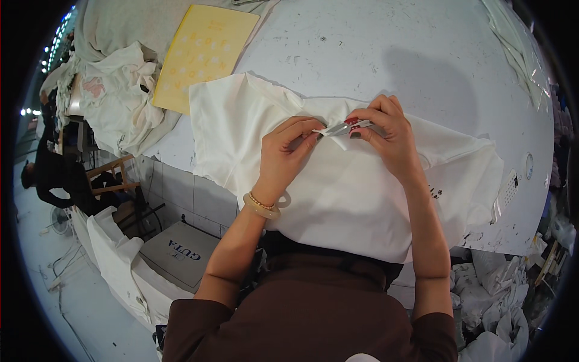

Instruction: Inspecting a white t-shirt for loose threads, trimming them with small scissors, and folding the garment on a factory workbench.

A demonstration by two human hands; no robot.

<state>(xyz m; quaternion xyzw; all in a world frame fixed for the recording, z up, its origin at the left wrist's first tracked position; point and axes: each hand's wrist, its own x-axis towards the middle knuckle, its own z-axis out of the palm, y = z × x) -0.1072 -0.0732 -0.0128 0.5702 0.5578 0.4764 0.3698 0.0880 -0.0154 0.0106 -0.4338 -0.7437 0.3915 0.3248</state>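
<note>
A white short-sleeved T-shirt point(344, 193) lies spread across the near edge of the table, its lower part hanging toward my body. My left hand point(283, 149) is closed in a pinch on a fold of the shirt near its upper middle, by what looks like the neckline. In my right hand point(389, 136) are small metal thread snips point(341, 128), held between thumb and fingers. Their blades point left and meet the pinched fabric close to my left fingertips. Whether the blades touch a thread is too small to tell.
A yellow booklet point(205, 51) lies beyond the left sleeve, beside heaped pale cloth point(117, 90). The whitish table point(338, 48) extends away. A grey box point(181, 253) stands below at left; plastic bags point(491, 295) are piled lower right. Another person point(60, 181) is far left.
</note>
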